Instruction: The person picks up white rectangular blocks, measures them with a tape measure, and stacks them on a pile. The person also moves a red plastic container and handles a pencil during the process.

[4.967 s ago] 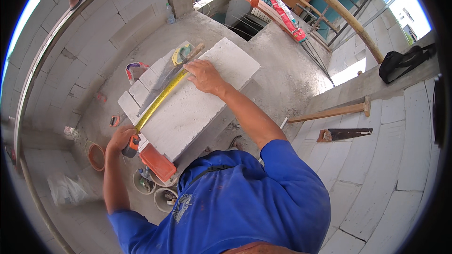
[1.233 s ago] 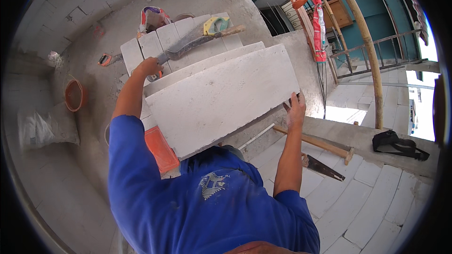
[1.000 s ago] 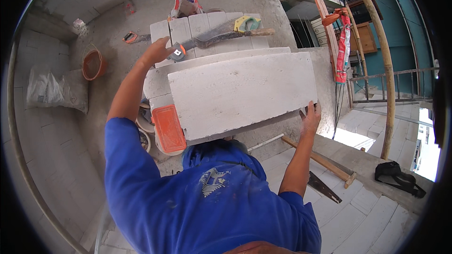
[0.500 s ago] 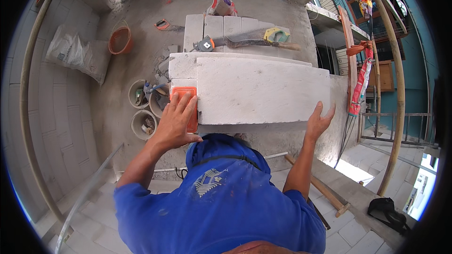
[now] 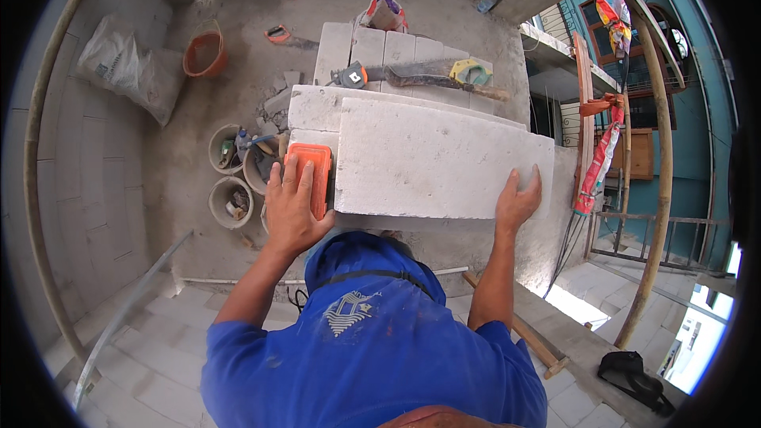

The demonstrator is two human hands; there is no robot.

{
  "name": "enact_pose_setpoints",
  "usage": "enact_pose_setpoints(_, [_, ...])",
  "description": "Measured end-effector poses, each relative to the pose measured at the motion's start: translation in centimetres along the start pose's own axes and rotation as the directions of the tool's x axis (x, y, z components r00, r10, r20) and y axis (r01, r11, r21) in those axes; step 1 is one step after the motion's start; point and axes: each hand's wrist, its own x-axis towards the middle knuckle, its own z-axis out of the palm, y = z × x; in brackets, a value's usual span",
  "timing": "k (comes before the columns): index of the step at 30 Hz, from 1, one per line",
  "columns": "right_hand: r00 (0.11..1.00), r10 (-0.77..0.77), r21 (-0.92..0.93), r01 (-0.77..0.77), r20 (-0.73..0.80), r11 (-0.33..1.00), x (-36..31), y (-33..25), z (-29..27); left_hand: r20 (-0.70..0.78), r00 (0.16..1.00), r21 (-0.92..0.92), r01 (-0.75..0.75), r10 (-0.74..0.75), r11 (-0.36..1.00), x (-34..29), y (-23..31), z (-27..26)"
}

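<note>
A large white block (image 5: 428, 158) lies in front of me on other white blocks. Beside its left end is a flat orange plastic case (image 5: 319, 157). My left hand (image 5: 295, 210) rests on the case, fingers stretched along it and thumb at its near edge. At the right end of the block, my right hand (image 5: 519, 200) lies on the top face with fingers spread. Just beyond, on more blocks, are a black and orange tape measure (image 5: 349, 75), a handsaw with a yellow-green handle (image 5: 472, 72) and a curved blade with a wooden handle (image 5: 420, 79).
Several buckets (image 5: 231, 202) holding tools and rubble stand at the left. Farther off are an orange bucket (image 5: 204, 55), white sacks (image 5: 127, 71) and another handsaw (image 5: 279, 34). Bamboo poles (image 5: 662, 190) rise at both sides. A low ledge (image 5: 583, 349) runs along the right.
My right hand has moved leftward from the block's edge onto its top face. My left hand has shifted slightly toward the case's left side. The whole view has tilted a little.
</note>
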Motion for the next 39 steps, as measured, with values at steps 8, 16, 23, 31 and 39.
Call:
enact_pose_setpoints(8, [0.998,-0.062,0.052,0.062,0.004,0.997,0.1,0.3,-0.2,-0.07,0.949,-0.395,0.256,-0.306,0.883,-1.8,0.2,1.3])
enact_pose_setpoints(16, [0.937,-0.348,0.176,0.335,0.044,0.926,-0.7,1.5,-0.4,-0.131,0.679,-0.765,0.394,-0.722,0.509,-14.7,-2.2,5.1])
enact_pose_setpoints(23, [0.885,-0.456,0.114,0.446,0.092,0.888,-1.0,0.8,-0.9,0.188,0.305,-0.815,0.579,-0.934,0.025,-27.1,-1.5,16.2])
enact_pose_setpoints(31, [0.908,-0.385,0.122,0.368,0.166,0.922,-1.2,0.7,-0.7,0.318,0.175,-0.685,0.722,-0.932,-0.098,-30.1,-6.0,28.8])
enact_pose_setpoints(39, [0.907,-0.396,0.03,0.396,0.146,0.918,-0.6,1.5,-0.4,0.235,0.37,-0.341,0.897,-0.899,0.28,-22.9,-18.0,32.0])
